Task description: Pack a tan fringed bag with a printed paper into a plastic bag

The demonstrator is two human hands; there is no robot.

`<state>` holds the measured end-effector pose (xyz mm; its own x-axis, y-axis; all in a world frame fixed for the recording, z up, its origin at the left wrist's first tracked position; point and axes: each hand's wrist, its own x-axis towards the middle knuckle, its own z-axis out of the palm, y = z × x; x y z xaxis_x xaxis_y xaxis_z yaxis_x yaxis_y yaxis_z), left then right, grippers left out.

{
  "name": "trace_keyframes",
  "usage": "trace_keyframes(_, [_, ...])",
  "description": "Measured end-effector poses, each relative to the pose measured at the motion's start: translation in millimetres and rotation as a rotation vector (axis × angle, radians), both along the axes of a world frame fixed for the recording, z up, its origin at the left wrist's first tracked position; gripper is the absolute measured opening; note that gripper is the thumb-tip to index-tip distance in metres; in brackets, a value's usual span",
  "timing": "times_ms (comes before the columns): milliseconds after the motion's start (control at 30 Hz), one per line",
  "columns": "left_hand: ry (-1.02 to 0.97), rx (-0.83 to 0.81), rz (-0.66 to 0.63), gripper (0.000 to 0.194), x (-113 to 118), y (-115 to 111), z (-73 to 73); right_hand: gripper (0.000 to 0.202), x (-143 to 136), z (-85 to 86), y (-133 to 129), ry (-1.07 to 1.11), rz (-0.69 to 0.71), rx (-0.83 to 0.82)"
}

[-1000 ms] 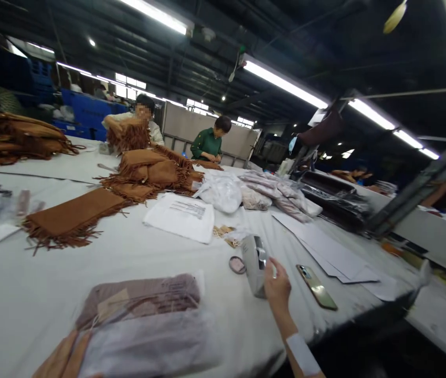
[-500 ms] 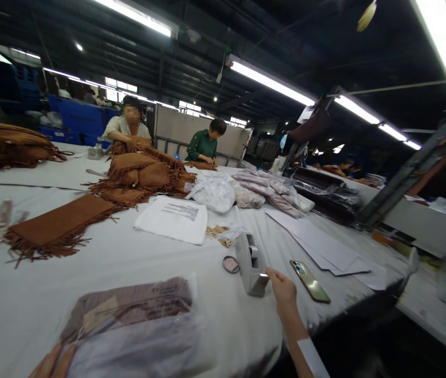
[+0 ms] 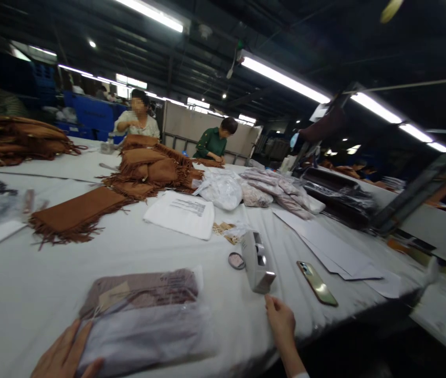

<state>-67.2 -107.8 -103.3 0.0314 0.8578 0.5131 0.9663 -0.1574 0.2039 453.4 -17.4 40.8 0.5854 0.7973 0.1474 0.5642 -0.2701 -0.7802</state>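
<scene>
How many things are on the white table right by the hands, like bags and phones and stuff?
Clear plastic bags of folded mauve cloth under the left hand: 2
Grey tape dispenser just ahead of the right hand: 1
Gold smartphone lying flat: 1
Small round pinkish disc: 1
Total: 5

**Right hand off the tape dispenser**

The right hand (image 3: 282, 323) has let go of the tape dispenser (image 3: 257, 261) and drawn back toward the table's near edge, fingers apart and empty. The left hand (image 3: 63, 357) has come further into view, now flat on the bagged garment (image 3: 144, 320) at that edge.
</scene>
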Motion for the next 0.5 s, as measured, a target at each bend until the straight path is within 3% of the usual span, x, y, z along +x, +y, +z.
trace_keyframes(100, [0.017, -0.108, 0.064, 0.077, 16, -9, 39.2, 0.050, -40, 8.9, 11, -0.030, 0.209, -0.033])
trace_keyframes(200, [0.027, -0.168, 0.106, 0.072, 23, -7, 64.1, 0.041, -110, 27.6, 28, -0.101, 0.627, -0.064])
trace_keyframes(333, [-0.005, -0.170, 0.127, 0.072, 18, -10, 70.2, 0.032, -213, 68.4, 33, -0.165, 1.260, -0.079])
trace_keyframes(433, [-0.031, -0.166, 0.129, 0.072, 14, -16, 69.8, 0.026, -271, 92.1, 36, -0.232, 1.592, -0.125])
trace_keyframes(500, [-0.041, -0.173, 0.136, 0.072, 14, -17, 70.6, 0.023, -299, 99.3, 44, -0.326, 1.766, -0.198])
